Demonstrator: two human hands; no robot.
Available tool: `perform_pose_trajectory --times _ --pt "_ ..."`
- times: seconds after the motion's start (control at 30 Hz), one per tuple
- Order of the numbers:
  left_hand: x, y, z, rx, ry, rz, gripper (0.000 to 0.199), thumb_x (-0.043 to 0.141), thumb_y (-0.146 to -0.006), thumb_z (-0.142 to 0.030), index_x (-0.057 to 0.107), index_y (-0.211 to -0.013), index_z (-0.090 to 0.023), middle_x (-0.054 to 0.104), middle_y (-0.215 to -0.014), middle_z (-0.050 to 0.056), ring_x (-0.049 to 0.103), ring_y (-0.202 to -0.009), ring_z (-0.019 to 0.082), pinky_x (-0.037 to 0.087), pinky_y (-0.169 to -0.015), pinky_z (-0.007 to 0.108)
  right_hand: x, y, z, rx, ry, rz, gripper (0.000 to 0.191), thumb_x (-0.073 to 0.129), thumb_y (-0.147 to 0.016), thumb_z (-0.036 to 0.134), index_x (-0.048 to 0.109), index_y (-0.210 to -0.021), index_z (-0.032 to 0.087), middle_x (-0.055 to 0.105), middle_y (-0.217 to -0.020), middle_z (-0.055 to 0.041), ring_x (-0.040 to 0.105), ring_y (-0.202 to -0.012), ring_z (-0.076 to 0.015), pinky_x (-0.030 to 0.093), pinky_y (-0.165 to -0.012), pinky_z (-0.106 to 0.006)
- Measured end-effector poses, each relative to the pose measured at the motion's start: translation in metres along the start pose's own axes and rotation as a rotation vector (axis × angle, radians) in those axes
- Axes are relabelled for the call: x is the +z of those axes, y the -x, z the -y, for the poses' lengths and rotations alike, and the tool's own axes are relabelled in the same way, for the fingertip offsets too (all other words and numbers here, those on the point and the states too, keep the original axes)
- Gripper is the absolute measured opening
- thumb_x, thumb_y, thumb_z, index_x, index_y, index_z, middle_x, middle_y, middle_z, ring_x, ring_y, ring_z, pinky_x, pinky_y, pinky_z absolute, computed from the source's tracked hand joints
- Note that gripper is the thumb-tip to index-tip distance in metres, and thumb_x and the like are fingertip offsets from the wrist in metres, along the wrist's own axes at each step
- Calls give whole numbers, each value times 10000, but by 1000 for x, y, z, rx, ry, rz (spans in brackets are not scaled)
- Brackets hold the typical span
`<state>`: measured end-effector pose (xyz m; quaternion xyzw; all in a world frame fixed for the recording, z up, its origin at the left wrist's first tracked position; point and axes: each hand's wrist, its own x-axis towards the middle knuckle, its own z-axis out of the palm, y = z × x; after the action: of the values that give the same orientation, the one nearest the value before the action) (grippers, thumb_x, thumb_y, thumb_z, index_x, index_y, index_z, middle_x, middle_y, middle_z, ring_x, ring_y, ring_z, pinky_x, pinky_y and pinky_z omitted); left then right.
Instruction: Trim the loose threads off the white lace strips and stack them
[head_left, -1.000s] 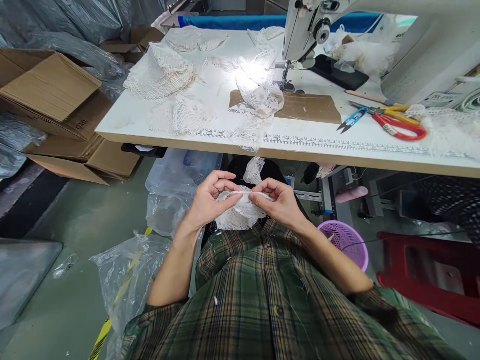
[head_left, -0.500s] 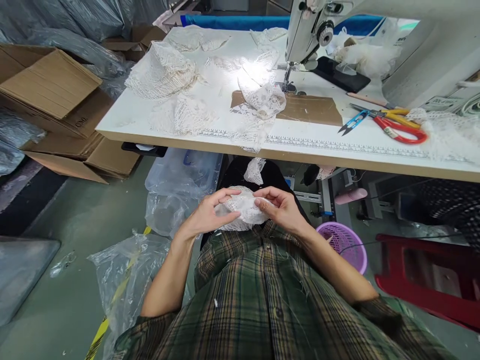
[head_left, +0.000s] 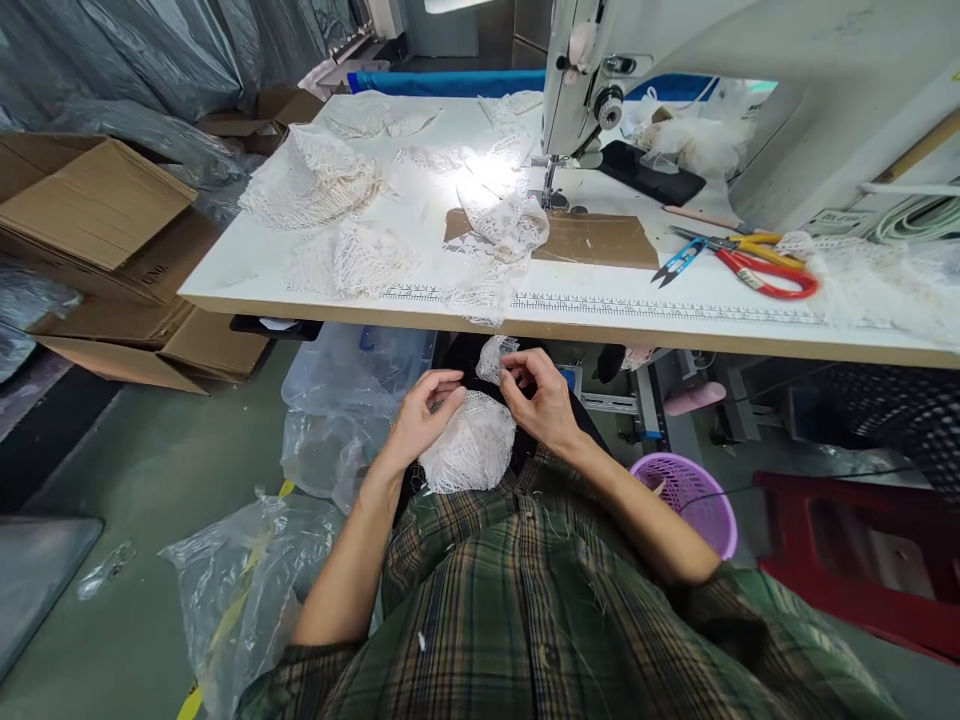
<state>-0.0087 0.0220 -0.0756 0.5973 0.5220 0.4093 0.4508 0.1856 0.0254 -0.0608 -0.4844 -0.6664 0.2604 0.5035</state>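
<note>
A piece of white lace fabric [head_left: 472, 445] lies rounded over my lap. My left hand [head_left: 427, 415] is closed at its upper left edge, thumb and forefinger pinching the lace there. My right hand [head_left: 541, 395] is closed on a smaller end of lace [head_left: 491, 358] just below the table edge. More white lace [head_left: 499, 225] runs from the table's front edge up to the presser foot of the sewing machine [head_left: 551, 185]. The right fingertips partly hide the lace they grip.
On the table [head_left: 247, 270] are a lace pile [head_left: 311, 180], brown card [head_left: 600, 240], blue thread snips [head_left: 679, 262], red-handled scissors [head_left: 765, 275] and a black phone-like object [head_left: 652, 172]. Cardboard boxes [head_left: 97, 200] stand left; a purple basket [head_left: 686, 495] and red stool [head_left: 787, 590] are right.
My right hand has moved up and away from the lace on my lap to the smaller lace end. The lap piece now lies lower and more spread out. The view has tilted slightly up.
</note>
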Motion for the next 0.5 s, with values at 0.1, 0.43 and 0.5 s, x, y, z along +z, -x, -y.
perform_pose_trajectory --times 0.1,0.43,0.5 --pt "18 -17 -3 -84 152 22 400 711 -809 -471 680 -1056 -159 708 -1048 88 659 -928 188 508 -864 318 -1 -6 6 -90 20 -47 163 516 -866 131 633 -959 196 608 -836 -44 558 -715 -151 470 -640 -295" --pt "23 -18 -31 107 29 -10 137 708 -782 -287 680 -727 -165 662 -754 1 590 -699 120 458 -681 241 -8 -27 22 38 366 63 223 576 -909 381 653 -836 185 651 -735 -13 544 -635 -130 363 -594 -269" --pt "17 -18 -28 107 -32 -35 115 688 -792 -278 680 -760 -168 669 -788 10 599 -723 128 462 -694 247 -8 -30 25 83 407 40 242 571 -909 394 636 -811 182 639 -704 -3 518 -600 -119 326 -574 -265"
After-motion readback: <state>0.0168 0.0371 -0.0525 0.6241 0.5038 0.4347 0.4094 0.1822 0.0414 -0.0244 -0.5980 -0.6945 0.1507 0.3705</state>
